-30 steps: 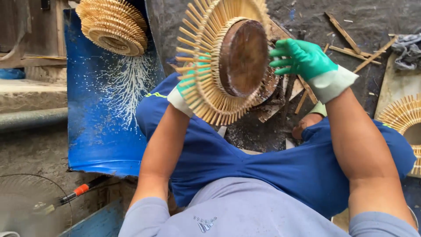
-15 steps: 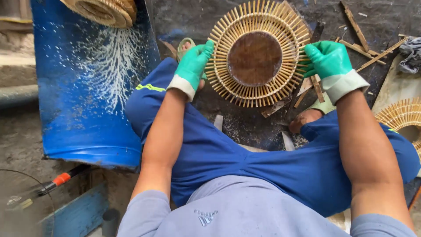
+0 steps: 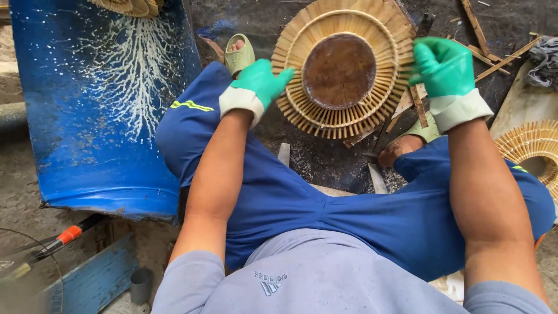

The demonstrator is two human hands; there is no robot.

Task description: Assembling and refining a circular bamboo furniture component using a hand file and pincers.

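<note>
A round bamboo-slat tray (image 3: 343, 70) with a dark brown disc at its centre is held flat above the ground in front of my knees. My left hand (image 3: 256, 87), in a green glove with a white cuff, grips the tray's left rim. Gripping the right rim is my right hand (image 3: 444, 72), gloved the same way. Blue trousers cover my spread legs below. One foot in a green sandal (image 3: 239, 53) shows left of the tray.
A blue plastic barrel half (image 3: 99, 104), splashed white, lies at left with a bamboo piece (image 3: 131, 6) at its top. Another bamboo tray (image 3: 532, 148) lies at right. Wood scraps (image 3: 476, 26) and a grey cloth (image 3: 546, 58) litter the dark ground. An orange-handled tool (image 3: 58, 238) lies lower left.
The tray has turned from standing on edge, tilted toward me, to facing up flat. Both hands have shifted to opposite rims, and the view has moved closer.
</note>
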